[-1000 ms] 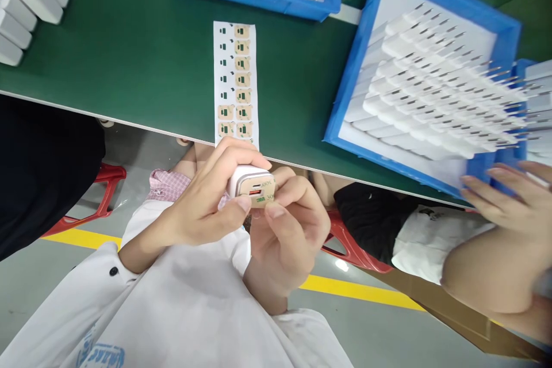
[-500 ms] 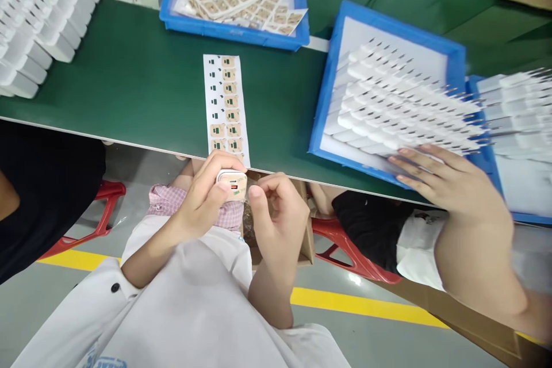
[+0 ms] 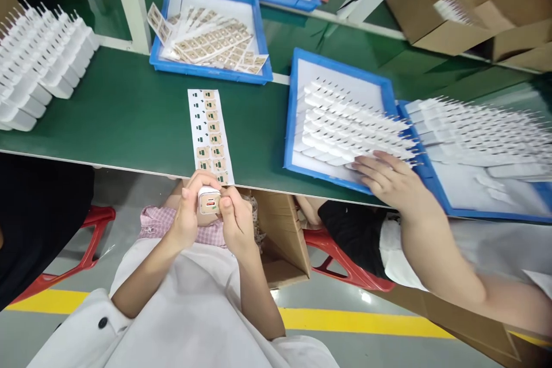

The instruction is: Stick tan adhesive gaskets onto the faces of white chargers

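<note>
My left hand (image 3: 186, 219) grips a small white charger (image 3: 209, 200) by its body, just below the green table's front edge. The charger's port face, covered by a tan sticker, points at me. My right hand (image 3: 235, 221) pinches that face with thumb and fingers. A white sticker sheet (image 3: 210, 135) with tan labels lies on the table right above both hands.
A co-worker's hand (image 3: 388, 181) rests on a blue tray (image 3: 295, 109) of white chargers to the right. Another blue tray (image 3: 207, 72) holds sticker sheets at the back. More white chargers (image 3: 41, 60) stand at the left. Cardboard boxes (image 3: 466, 29) sit at the far right.
The view has pulled back and up, showing more of the table. My right hand has closed back onto the charger's face. The co-worker's hand has slid left along the tray.
</note>
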`<state>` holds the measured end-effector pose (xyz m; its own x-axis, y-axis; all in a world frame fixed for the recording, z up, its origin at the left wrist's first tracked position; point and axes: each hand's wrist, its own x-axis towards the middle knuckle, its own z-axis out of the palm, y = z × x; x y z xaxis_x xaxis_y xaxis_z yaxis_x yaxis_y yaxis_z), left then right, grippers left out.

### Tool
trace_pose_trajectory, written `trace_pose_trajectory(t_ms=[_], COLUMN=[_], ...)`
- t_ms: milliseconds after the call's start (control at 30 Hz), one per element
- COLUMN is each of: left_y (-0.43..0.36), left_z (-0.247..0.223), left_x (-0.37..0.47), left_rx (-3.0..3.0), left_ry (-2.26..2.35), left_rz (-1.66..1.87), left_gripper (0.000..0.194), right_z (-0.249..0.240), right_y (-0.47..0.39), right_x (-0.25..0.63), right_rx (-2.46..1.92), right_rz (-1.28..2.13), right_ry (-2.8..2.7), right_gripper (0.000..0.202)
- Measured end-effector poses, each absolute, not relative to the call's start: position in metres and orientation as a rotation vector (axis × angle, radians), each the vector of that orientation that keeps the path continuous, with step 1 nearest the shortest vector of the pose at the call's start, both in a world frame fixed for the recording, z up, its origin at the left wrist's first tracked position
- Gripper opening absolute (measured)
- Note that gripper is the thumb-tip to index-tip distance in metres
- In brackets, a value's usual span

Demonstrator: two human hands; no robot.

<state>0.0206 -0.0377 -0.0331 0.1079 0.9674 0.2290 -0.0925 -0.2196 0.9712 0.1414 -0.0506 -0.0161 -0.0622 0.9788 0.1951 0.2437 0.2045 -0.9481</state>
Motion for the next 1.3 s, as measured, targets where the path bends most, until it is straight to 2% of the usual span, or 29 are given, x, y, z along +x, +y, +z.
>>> trace_pose_trajectory(t_ms=[167, 467, 700, 800, 1000, 1200, 1300], left_y=[-0.040, -0.034, -0.033, -0.034, -0.034, -0.037, -0.036], left_z=[-0.039, -0.037, -0.049, -0.051, -0.047, -0.041, -0.038], left_x=[0.021, 0.024, 0.023, 0.023, 0.021, 0.022, 0.025], left_rx=[1.402, 1.167, 1.323, 1.388, 1.431, 1.335, 1.284], left_ry=[0.928, 0.895, 0.893, 0.860, 0.811, 0.795, 0.817], left_rz=[1.311, 1.331, 1.296, 1.304, 1.305, 1.276, 1.287], left_gripper=[0.072, 0.075, 0.076, 0.072, 0.070, 0.064, 0.056], right_z=[-0.007, -0.008, 0.004, 0.004, -0.012, -0.034, -0.032], right_y=[-0.047, -0.039, -0.035, -0.036, -0.041, -0.044, -0.048], right_x=[0.136, 0.142, 0.134, 0.136, 0.144, 0.151, 0.153], right_rx=[-1.279, -1.235, -1.527, -1.435, -1.251, -1.008, -1.011], right_rz=[0.925, 1.204, 0.998, 1.074, 1.243, 1.564, 1.533], right_ry=[-1.459, -1.341, -1.314, -1.282, -1.199, -0.994, -0.996], right_gripper=[0.058, 0.052, 0.059, 0.054, 0.058, 0.054, 0.059])
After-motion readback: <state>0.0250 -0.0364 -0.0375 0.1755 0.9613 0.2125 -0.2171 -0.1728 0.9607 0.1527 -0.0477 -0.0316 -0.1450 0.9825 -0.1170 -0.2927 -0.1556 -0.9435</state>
